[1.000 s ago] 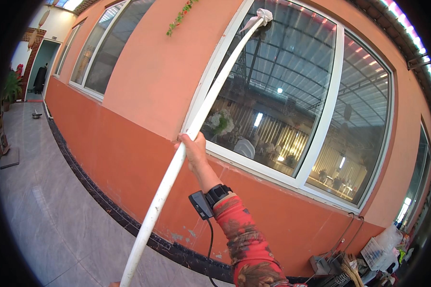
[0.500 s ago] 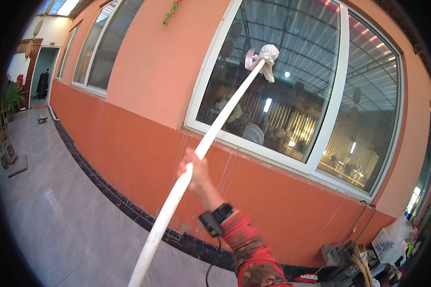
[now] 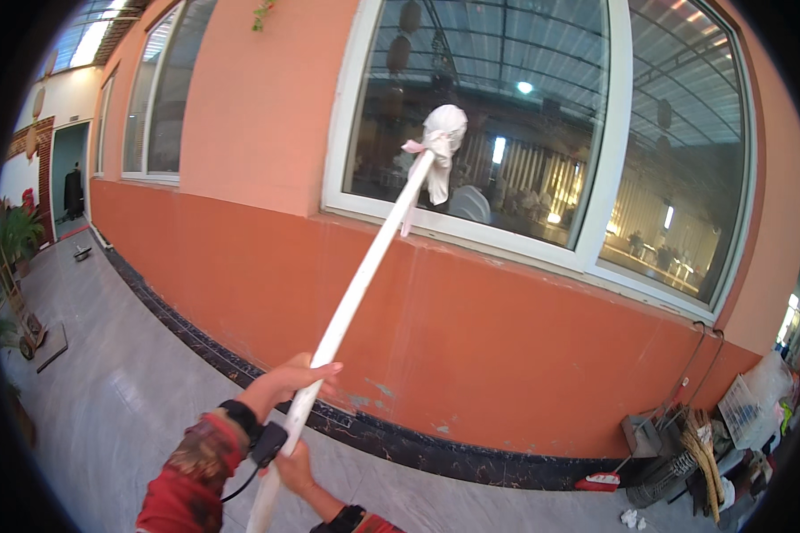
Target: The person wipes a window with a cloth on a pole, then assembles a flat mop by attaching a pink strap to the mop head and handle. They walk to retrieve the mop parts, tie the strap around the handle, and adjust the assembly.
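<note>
A long white pole [image 3: 358, 289] slants up from the bottom edge toward the window [image 3: 489, 115]. Its top end is wrapped in a bunched white cloth [image 3: 444, 133], tied with a pinkish strip whose tail hangs down. The cloth lies in front of the lower left part of the pane; whether it touches the glass I cannot tell. My left hand [image 3: 292, 378] grips the pole, thumb across it and fingers partly hidden behind. Lower down, my right hand [image 3: 297, 467] is closed round the same pole, its fingers mostly hidden. A black box [image 3: 268, 444] on a strap sits at my left wrist.
An orange wall [image 3: 471, 346] runs under the window, with a dark baseboard [image 3: 418, 449] along the grey tiled floor [image 3: 107, 426]. A dustpan [image 3: 642, 435], a red brush [image 3: 599, 481], a straw broom [image 3: 704, 462] and a white basket [image 3: 740, 400] crowd the right corner. Plants stand far left.
The cloth end has moved down the pane and slightly left. Earlier one hand showed, higher on the pole; now both hands show on it, lower down. The view has shifted.
</note>
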Available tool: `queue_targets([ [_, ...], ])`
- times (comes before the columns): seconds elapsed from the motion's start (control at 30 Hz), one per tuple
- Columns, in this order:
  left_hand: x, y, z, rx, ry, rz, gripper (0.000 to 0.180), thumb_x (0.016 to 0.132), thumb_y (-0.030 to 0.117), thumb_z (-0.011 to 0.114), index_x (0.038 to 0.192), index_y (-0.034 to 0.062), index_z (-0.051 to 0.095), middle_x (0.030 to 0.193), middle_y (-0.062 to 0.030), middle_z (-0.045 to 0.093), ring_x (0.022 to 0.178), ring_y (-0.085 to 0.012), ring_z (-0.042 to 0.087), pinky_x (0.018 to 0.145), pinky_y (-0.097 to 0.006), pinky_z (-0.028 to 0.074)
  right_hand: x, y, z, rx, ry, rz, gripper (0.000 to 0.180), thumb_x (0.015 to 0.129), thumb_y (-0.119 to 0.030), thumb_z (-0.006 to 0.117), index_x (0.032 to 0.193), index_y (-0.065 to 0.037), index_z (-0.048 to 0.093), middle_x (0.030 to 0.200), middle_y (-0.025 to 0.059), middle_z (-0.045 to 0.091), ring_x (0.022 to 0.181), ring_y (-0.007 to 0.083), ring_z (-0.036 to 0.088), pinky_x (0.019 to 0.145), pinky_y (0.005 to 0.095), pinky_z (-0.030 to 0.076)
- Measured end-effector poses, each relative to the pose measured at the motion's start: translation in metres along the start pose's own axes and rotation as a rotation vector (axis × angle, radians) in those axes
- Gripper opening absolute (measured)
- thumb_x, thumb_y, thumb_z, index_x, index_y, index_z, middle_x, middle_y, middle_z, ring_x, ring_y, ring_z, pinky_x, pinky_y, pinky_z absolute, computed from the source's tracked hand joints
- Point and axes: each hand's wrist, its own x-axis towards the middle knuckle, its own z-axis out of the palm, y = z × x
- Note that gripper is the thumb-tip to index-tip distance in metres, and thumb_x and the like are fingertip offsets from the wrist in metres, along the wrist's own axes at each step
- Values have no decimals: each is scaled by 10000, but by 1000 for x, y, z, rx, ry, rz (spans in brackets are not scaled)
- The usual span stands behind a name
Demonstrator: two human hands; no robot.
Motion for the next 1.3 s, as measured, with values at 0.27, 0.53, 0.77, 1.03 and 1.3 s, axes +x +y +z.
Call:
queue_targets([
  [0.27,-27,-108,44,142,210,188,113,787,27,654,785,14,542,587,-45,555,446,-126,543,417,-297,445,-88,65,-44,-53,-217,179,320,889,-73,603,1171,-14,465,771,62,604,671,147,624,604,296,496],
  [0.53,-226,-192,1,318,225,5,132,768,47,662,810,1,546,614,-53,574,477,-128,571,444,-293,471,-56,-29,-145,-51,133,27,482,903,-137,634,1316,-49,404,1176,94,609,1068,193,607,883,374,517],
  [0.77,-411,-271,-30,377,109,-135,142,745,27,682,776,1,546,598,-46,578,460,-133,570,432,-304,476,-34,-234,-140,90,458,-386,754,950,-507,514,1454,-45,195,1484,194,306,1268,355,457,980,484,468],
  [1.03,-507,-363,-72,570,-196,-359,247,724,91,769,874,15,588,745,-45,616,699,-127,602,647,-309,496,-191,-235,-189,254,645,-468,404,923,-282,580,1233,-33,507,1158,150,622,1015,279,641,877,426,542],
  [1.3,-408,-319,168,171,-680,-128,372,765,69,762,1088,29,583,951,-66,637,902,-137,627,818,-318,523,-439,-207,-123,430,685,-551,401,897,-166,628,1259,-89,474,942,146,650,817,252,656,779,383,552],
])
